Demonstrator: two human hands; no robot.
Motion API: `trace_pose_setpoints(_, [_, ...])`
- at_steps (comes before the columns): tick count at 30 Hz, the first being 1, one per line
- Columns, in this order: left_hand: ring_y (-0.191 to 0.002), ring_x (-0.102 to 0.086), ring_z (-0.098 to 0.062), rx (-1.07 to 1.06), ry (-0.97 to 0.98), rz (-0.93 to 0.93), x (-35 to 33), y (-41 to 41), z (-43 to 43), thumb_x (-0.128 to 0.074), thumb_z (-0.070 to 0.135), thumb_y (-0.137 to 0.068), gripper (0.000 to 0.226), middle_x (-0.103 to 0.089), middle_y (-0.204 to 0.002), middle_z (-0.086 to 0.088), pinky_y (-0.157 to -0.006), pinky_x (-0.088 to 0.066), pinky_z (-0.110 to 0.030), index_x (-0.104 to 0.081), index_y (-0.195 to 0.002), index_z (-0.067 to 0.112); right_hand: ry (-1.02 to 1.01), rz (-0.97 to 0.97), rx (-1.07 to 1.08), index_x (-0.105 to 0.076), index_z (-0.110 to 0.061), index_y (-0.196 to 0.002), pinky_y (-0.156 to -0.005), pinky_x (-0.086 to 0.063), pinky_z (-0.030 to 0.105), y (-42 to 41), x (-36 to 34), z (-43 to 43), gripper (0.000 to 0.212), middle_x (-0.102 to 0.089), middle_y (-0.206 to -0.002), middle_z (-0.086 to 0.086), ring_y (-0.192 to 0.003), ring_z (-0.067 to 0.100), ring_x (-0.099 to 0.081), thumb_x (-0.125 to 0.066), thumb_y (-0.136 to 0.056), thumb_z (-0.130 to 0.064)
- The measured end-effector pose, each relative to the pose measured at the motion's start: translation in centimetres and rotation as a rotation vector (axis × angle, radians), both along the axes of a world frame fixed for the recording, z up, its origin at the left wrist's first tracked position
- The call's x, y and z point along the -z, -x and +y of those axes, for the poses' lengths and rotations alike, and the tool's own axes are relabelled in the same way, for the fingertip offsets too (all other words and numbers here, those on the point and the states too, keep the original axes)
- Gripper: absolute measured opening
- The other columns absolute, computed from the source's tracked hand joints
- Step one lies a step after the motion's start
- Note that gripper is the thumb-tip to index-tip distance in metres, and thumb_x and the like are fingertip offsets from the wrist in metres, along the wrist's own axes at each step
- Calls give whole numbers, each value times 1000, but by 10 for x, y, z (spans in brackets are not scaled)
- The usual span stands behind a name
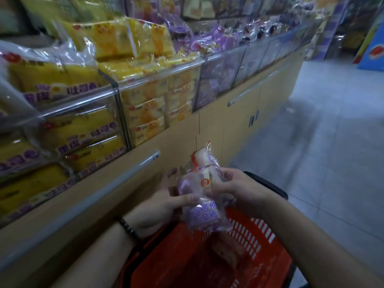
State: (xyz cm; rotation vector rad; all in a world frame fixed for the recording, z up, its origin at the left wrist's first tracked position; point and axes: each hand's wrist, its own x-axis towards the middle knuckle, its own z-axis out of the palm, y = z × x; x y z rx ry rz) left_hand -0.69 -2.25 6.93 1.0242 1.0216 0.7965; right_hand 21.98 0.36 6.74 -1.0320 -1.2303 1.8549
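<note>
Your packet (202, 206) carries purple Chinese characters, upside down to you and too blurred to read, with a small round red logo (204, 182) above them. The yellow bags (60, 80) show purple characters, and only "吐司" can just be made out. The blue sign (368, 63) bears an unreadable red oval (376, 51).

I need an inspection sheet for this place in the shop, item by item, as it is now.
surface: beige wooden cabinet with metal bar handles, below clear plastic bins.
job's things: clear plastic packet with purple print, held above orange plastic shopping basket.
clutter: brownish item inside the basket, too blurred to identify.
grips: left hand and right hand both hold the packet, one at each side.
cables: nothing seen.
surroundings: yellow packets and purple packets fill the bins; grey tiled floor to the right.
</note>
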Motion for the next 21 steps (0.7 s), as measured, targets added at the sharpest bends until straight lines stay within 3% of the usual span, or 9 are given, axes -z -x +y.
trace_pose_setpoints(4, [-118,-71,-28,57,44,-6,-4,-11,0,-76,12,-89,41,-75,-124,-12,-112,-49,-49,-68,-129,11,17,56,16,-67,4,-124,-94,-38,52,-5,-2,6,62,-66,-111,24,-104,42,-55,-93,-70,-13])
trace_pose_setpoints(6, [-114,-73,-26,-7,9,-33,-1,-12,4,-84,14,-81,52,-76,-122,-11,-105,-54,-47,-66,-130,11,30,-6,70,-70,4,-120,-101,-47,57,-7,-2,4,63,-72,-113,26,-104,44,-66,-96,-66,-16])
trace_pose_setpoints(8, [-114,-73,-27,-65,-57,-38,5,-12,8,-91,15,-73,71,-76,-123,-10,-102,-55,-50,-60,-137,14,36,-31,135,-72,7,-114,-92,-57,50,-10,-1,4,52,-74,-111,26,-97,40,-72,-92,-71,-14])
trace_pose_setpoints(10, [-102,-76,-17,-97,-121,-36,3,-15,9,-85,13,-77,54,-79,-110,-1,-90,-60,-39,-65,-128,16,28,20,223,-76,4,-104,-77,-57,43,-13,-2,4,21,-74,-99,22,-83,31,-70,-78,-86,-7])
trace_pose_setpoints(12, [-89,-75,-9,-114,-141,-48,4,-17,10,-77,18,-80,33,-79,-99,4,-76,-60,-28,-75,-112,20,28,84,305,-77,2,-105,-71,-59,40,-16,-2,7,15,-74,-95,21,-79,30,-70,-68,-94,-2])
trace_pose_setpoints(14, [-95,-75,-15,-155,-149,-45,2,-18,10,-81,23,-80,25,-79,-103,1,-80,-59,-34,-81,-105,23,16,123,400,-76,-1,-112,-66,-60,39,-16,-2,9,19,-76,-95,22,-74,29,-73,-65,-96,-1])
trace_pose_setpoints(16, [-102,-75,-31,-202,-195,21,3,-15,11,-89,33,-81,41,-78,-114,-11,-88,-57,-47,-77,-117,20,-34,155,514,-75,-5,-113,-63,-60,39,-18,-3,10,19,-77,-93,20,-71,28,-75,-65,-97,-1])
trace_pose_setpoints(18, [-84,-75,-32,-229,-213,96,0,-15,8,-86,45,-82,48,-78,-103,-14,-91,-54,-56,-75,-121,19,-118,145,599,-75,-10,-110,-62,-61,37,-22,-7,9,17,-78,-94,14,-74,25,-76,-65,-98,-4])
trace_pose_setpoints(21, [-87,-77,-23,-379,-165,137,0,-18,5,-83,45,-78,35,-82,-95,-3,-96,-56,-47,-80,-106,23,-249,119,605,-79,-21,-103,-84,-61,43,-28,-13,5,20,-79,-108,10,-97,29,-75,-68,-96,-5])
